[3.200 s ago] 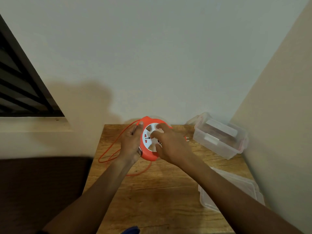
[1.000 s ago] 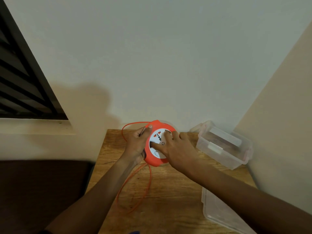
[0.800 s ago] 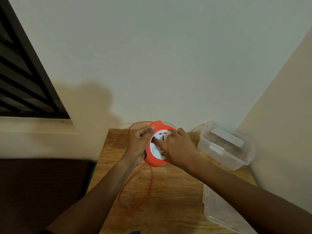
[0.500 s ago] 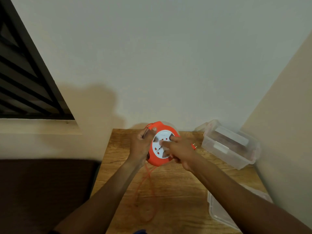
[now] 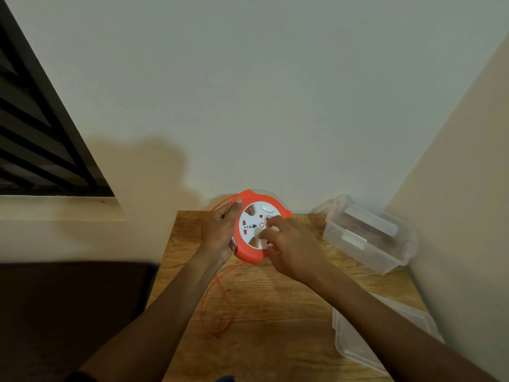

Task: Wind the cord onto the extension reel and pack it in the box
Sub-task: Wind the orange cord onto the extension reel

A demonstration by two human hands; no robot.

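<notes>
An orange extension reel (image 5: 249,250) with a white socket face is held tilted above the far part of the wooden table (image 5: 275,312). My left hand (image 5: 220,230) grips its left rim. My right hand (image 5: 289,249) has its fingers pressed on the white face at the lower right. A thin orange cord (image 5: 217,307) hangs from the reel's lower edge and lies in a loose loop on the table. More cord arcs behind my left hand. A clear plastic box (image 5: 366,235) stands open at the far right.
The box's clear lid (image 5: 355,340) lies flat on the table's right side near me. Walls close the table in at the back and right. A dark louvred window (image 5: 35,133) is at the left, with a dark surface (image 5: 68,312) below it.
The white face has turned under my right hand over the last second. The loose cord on the table has shortened and drawn in towards the reel. My left hand has kept its grip.
</notes>
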